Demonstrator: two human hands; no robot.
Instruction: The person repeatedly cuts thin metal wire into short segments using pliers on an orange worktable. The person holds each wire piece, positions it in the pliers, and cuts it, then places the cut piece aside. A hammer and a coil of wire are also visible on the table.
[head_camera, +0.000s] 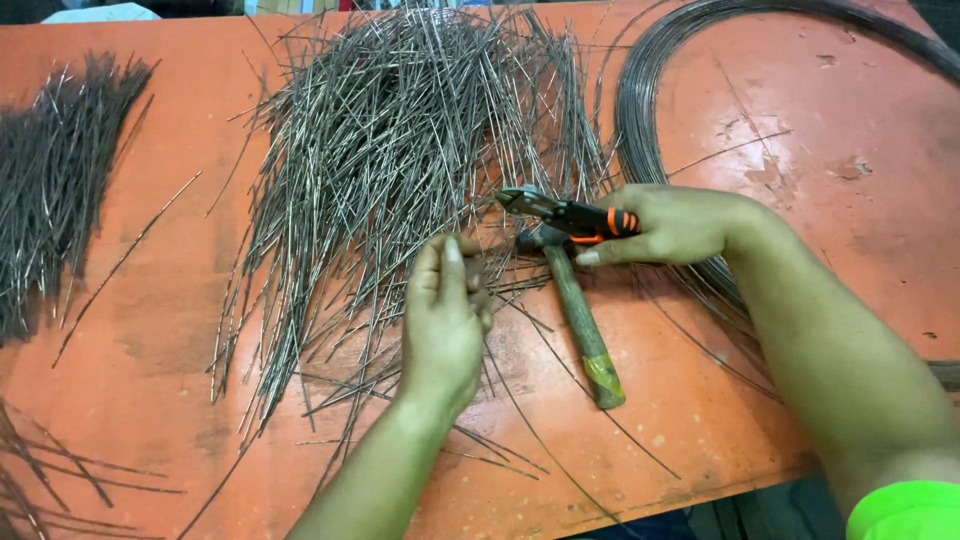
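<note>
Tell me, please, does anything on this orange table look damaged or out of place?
The table top is chipped and scuffed near the wire coil, and a hammer lies among the scattered cut wires.

Left hand (445, 315) fingers pinched, palm inward; right hand (672, 224) fist closed, forearm angled from lower right.

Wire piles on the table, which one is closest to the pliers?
The big fanned-out middle pile: the pliers in the right hand overlap its lower right edge. The darker pile lies far left.

An orange table (180, 300) bears cut wires (390, 150), a wire coil (660, 90) and a hammer (580, 310).
</note>
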